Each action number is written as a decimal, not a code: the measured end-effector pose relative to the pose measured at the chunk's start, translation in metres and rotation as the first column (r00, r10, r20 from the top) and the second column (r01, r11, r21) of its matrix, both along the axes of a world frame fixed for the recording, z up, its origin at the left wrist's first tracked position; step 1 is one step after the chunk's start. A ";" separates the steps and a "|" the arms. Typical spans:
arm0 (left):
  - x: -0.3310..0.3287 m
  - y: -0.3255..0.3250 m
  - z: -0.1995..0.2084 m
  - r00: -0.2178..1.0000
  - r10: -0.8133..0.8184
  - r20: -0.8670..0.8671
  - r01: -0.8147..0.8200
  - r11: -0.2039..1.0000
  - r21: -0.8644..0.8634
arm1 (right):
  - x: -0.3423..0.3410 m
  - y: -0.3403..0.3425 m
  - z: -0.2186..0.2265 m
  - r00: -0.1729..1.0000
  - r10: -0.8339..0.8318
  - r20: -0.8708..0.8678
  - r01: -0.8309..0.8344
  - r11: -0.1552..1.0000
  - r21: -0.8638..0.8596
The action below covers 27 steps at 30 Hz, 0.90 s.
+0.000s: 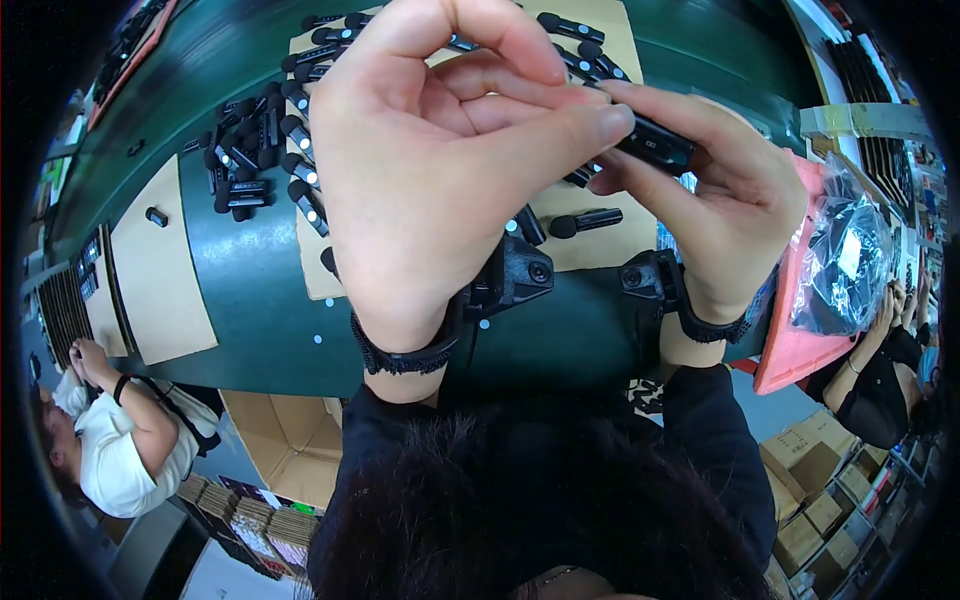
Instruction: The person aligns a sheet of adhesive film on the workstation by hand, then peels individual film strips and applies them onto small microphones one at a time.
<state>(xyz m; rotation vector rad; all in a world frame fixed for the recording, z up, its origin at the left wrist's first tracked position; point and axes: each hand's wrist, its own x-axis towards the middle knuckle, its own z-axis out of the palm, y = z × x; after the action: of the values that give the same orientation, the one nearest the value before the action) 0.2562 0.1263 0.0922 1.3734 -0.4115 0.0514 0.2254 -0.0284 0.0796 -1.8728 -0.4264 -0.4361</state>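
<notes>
A small black clip-on microphone (655, 147) is pinched between the thumb and fingers of my right hand (735, 195). My left hand (425, 165) is closed, its thumb and fingertips meeting at the microphone's left end. Those fingers hide that end, so I cannot see what they cover. Below the hands, a beige board (578, 250) on the green table (260, 310) bears rows of similar black microphones with round foam heads. One of them, a loose microphone (586, 222), lies just under my right hand. Several bear white dots.
A heap of black microphones (240, 150) lies left of the board. Farther left is another beige board (160, 270) with one small black piece (156, 216). At right, a pink tray (780, 345) holds a clear plastic bag (845, 265). Co-workers sit on both sides.
</notes>
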 end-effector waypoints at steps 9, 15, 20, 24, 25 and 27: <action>0.001 -0.007 -0.009 0.989 0.035 0.143 -0.060 0.982 0.177 | 0.001 -0.004 -0.001 0.999 -0.025 0.023 0.026 0.998 -0.055; 0.006 -0.014 -0.020 0.952 0.107 0.286 -0.225 0.880 0.420 | 0.001 -0.006 0.000 0.989 -0.127 0.071 0.141 0.955 -0.261; 0.013 -0.017 -0.029 0.919 0.127 0.373 -0.321 0.791 0.521 | 0.008 -0.006 -0.007 0.982 -0.133 0.134 0.178 0.891 -0.418; 0.017 -0.009 -0.022 0.960 0.083 0.269 -0.235 0.761 0.605 | 0.011 -0.004 -0.009 0.978 -0.128 0.167 0.187 0.891 -0.413; 0.020 -0.005 -0.020 0.982 0.035 0.186 -0.144 0.773 0.617 | 0.010 -0.006 -0.008 0.986 -0.123 0.110 0.153 0.934 -0.324; 0.026 -0.001 -0.021 0.974 -0.224 -0.031 0.214 0.867 0.450 | 0.008 -0.010 -0.005 0.996 -0.092 0.002 0.091 0.987 -0.130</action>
<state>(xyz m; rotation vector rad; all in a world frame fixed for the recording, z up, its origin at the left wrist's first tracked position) 0.2821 0.1250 0.0714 1.7767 -0.6248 -0.2317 0.2331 -0.0386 0.0746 -2.0256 -0.3747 -0.4756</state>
